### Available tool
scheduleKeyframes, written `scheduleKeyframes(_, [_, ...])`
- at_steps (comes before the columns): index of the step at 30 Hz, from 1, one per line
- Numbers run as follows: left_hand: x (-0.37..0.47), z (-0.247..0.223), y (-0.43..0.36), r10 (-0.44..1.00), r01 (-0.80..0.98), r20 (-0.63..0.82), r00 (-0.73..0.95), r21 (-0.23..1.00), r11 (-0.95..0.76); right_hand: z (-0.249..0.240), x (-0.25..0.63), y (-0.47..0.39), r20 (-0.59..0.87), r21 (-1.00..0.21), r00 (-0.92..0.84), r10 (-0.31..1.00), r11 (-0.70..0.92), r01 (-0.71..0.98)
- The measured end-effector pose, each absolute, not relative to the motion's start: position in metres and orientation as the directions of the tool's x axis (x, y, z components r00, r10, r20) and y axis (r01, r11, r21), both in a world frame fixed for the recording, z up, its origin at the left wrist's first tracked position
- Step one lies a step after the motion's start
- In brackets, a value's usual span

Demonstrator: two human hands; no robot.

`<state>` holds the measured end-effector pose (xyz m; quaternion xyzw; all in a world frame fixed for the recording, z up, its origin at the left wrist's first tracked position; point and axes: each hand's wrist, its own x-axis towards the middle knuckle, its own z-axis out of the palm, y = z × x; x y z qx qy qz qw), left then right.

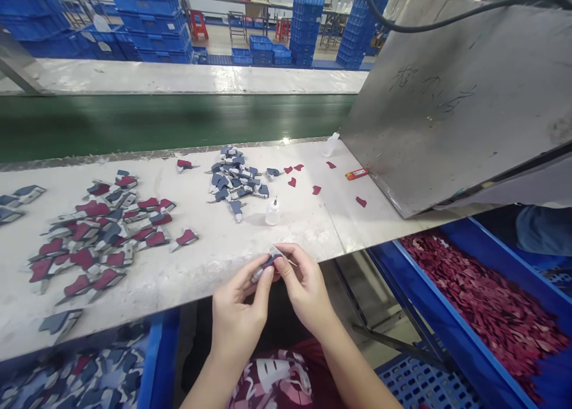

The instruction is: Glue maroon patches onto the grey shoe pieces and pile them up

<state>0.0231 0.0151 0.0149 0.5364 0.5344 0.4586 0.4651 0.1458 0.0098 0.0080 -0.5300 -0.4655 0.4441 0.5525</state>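
Observation:
My left hand [241, 310] pinches a small grey and dark-blue plastic part [259, 272] at the table's front edge. My right hand [308, 287] grips the same part from the other side, thumb pressed on it where a bit of maroon shows. The fingers hide much of the part. Just beyond my hands stands a clear needle-tipped bottle [272, 212]. Behind it lies a heap of blue-grey parts [239, 176]. Loose maroon pieces [316, 190] are scattered to the right. A bigger pile of parts with maroon faces [96, 230] spreads over the left side.
A second clear bottle [331, 145] and an orange-red packet [357, 174] sit near a slanted metal panel [451, 93]. A green conveyor belt [179, 120] runs behind the white table. Below are a blue crate of maroon pieces [482, 301] at right and a crate of parts [154, 361] at left.

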Motion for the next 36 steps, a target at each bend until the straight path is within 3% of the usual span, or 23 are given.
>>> scheduleKeyframes(4, [0.027,0.01,0.012,0.972,0.353,0.234,-0.033,0.912,-0.208,-0.004,0.134,0.01,0.132,-0.967,0.28,0.951,0.061,0.249])
scheduleKeyframes(6, [0.027,0.008,0.012,0.962,0.377,0.269,-0.052,0.897,-0.231,-0.008,0.131,0.012,0.135,-0.963,0.286,0.949,0.058,0.262])
scheduleKeyframes(12, [0.019,0.006,0.018,1.0,0.183,-0.023,-0.01,0.983,0.024,-0.005,0.144,0.02,-0.063,-0.989,0.106,0.992,-0.048,-0.14])
scheduleKeyframes(15, [0.015,0.009,0.02,0.998,0.131,-0.065,0.002,0.989,0.064,-0.001,0.154,0.021,-0.117,-0.967,0.052,0.992,-0.102,-0.233])
scheduleKeyframes(24, [0.01,0.013,0.021,0.995,0.116,-0.099,0.018,0.989,0.096,0.013,0.154,0.017,-0.051,-0.988,0.023,0.998,-0.047,-0.15])
scheduleKeyframes(31, [0.009,0.01,0.024,0.974,-0.053,-0.22,0.047,0.974,0.222,0.007,0.151,0.016,0.097,-0.995,0.02,0.995,0.097,0.022])
scheduleKeyframes(36, [0.005,0.015,0.027,0.978,-0.146,-0.202,0.059,0.967,0.209,0.004,0.146,0.015,0.189,-0.98,0.006,0.982,0.188,0.06])
